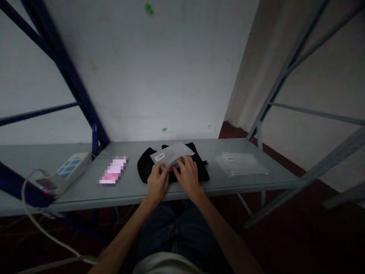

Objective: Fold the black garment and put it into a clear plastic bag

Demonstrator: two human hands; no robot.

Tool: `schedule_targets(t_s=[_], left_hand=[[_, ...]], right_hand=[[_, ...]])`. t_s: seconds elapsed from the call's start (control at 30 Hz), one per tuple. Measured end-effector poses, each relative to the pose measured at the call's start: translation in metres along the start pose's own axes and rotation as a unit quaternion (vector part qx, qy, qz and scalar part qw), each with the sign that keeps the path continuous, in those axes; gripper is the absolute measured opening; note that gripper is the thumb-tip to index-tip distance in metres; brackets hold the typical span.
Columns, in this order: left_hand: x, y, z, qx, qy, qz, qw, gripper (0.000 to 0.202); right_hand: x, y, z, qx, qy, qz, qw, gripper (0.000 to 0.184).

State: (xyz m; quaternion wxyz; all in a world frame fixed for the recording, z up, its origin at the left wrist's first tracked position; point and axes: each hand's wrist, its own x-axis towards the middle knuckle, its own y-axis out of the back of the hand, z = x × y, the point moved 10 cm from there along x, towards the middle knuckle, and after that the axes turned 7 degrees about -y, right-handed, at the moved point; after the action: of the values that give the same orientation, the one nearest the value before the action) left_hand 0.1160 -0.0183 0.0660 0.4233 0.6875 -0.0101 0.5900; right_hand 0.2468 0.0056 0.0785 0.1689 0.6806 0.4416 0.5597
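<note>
Black cloth (146, 167), bunched flat, lies under and around both hands on the grey table (251, 182). Clear plastic bag (174, 153) with a small white label rests on top of the cloth, just beyond the fingertips.

Left hand (157, 182): fingers curled, thumb and forefinger pinching the near edge of the bag at its left corner. Right hand (188, 174): fingers spread and pressed down on the bag's near edge and the cloth beneath; whether it grips anything cannot be told. The two hands almost touch at the fingertips.

Bag is translucent, pale, tilted with its far right corner higher in view; label sits near its left end. Cloth spreads wider than the bag on both sides.

To the right of the right hand, well apart: a flat stack of clear bags (242, 164). To the left of the left hand: a blurred pink-white patch (114, 171), then a white power strip (67, 171) with cable near the table's left end.

Front table edge runs just under the wrists. Bare table shows between cloth and stack. Wall stands close behind the cloth.
</note>
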Motion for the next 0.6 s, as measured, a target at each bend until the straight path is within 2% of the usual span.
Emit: schedule_targets(t_s=[0.1,0.23,0.43,0.6], left_hand=[[0.000,-0.001,0.000,-0.004,-0.001,0.005,1.000,0.044],[-0.004,-0.004,-0.005,-0.002,0.019,0.011,1.000,0.046],[-0.004,-0.003,-0.012,-0.014,0.043,0.027,0.999,0.045],[0.005,0.004,-0.015,-0.021,0.084,0.010,0.996,0.045]], right_hand=[[-0.001,-0.002,0.000,-0.005,-0.035,0.023,0.999,0.020],[0.008,-0.001,-0.006,-0.007,-0.045,0.046,0.998,0.024],[0.024,-0.009,-0.018,-0.016,-0.041,-0.031,0.999,0.032],[0.029,-0.007,-0.028,-0.011,-0.008,-0.068,0.998,0.044]])
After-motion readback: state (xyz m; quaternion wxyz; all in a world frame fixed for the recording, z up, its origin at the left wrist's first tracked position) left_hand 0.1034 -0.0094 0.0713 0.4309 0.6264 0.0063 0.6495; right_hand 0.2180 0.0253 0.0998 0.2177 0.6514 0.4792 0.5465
